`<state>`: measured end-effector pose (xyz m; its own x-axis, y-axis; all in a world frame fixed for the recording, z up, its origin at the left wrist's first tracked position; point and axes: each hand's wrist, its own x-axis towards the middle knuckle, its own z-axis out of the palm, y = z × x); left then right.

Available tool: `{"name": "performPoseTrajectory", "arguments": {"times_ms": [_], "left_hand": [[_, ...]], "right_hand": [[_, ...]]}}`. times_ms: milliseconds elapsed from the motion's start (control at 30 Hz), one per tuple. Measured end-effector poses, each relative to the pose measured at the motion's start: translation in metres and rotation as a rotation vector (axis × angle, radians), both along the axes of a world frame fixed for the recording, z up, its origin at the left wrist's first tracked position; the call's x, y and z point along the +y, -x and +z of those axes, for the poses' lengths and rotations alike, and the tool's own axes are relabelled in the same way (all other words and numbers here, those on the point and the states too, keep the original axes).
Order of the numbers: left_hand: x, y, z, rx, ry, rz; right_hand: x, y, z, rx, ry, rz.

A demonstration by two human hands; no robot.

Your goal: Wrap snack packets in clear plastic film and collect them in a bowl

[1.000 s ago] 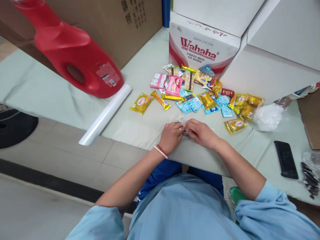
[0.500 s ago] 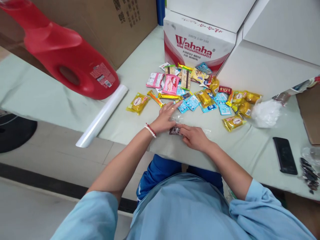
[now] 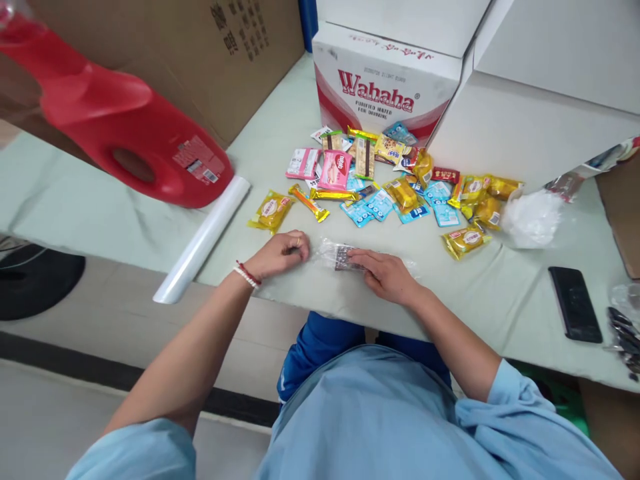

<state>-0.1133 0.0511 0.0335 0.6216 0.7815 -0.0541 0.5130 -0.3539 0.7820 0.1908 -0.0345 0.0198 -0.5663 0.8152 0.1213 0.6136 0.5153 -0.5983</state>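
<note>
In the head view a small dark packet point(image 3: 344, 258) lies on clear plastic film point(image 3: 327, 248) near the table's front edge. My right hand point(image 3: 387, 272) rests over its right part, fingers stretched out and pressing down. To the left of the film is my left hand point(image 3: 283, 255), its fingers curled in; whatever may be between them is hidden. Behind my hands lies a loose pile of wrapped snacks: a pink packet point(image 3: 336, 169), yellow-wrapped cakes point(image 3: 401, 194), blue sachets point(image 3: 380, 205) and an orange-and-yellow stick point(image 3: 309, 203).
A large red jug point(image 3: 145, 133) and a white roll point(image 3: 203, 240) are at the left. Behind the snacks stands a Wahaba-style carton printed "Wahaha" point(image 3: 380, 87). On the right are a crumpled white plastic bundle point(image 3: 533, 219) and a black phone point(image 3: 575, 304).
My left hand has moved left, off the packet, and its fingers have curled in. My right hand stays on the packet, and more of the packet and film shows.
</note>
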Motion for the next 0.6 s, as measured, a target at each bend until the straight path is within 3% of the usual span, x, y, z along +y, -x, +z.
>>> {"name": "performPoseTrajectory", "arguments": {"times_ms": [133,267,467,600], "left_hand": [[-0.009,-0.018,-0.010,0.109,-0.112,0.198],[-0.003,-0.039,-0.014,0.279,-0.232,0.169],[-0.014,-0.040,0.007,0.009,0.032,0.148],[-0.041,-0.077,0.014,-0.110,0.044,0.256]], "right_hand": [[-0.003,0.001,-0.002,-0.005,-0.047,0.016],[-0.005,0.004,-0.001,-0.004,-0.034,-0.003],[-0.003,0.004,-0.002,0.082,-0.001,0.007],[-0.001,0.006,-0.005,0.099,-0.010,-0.003]]}}
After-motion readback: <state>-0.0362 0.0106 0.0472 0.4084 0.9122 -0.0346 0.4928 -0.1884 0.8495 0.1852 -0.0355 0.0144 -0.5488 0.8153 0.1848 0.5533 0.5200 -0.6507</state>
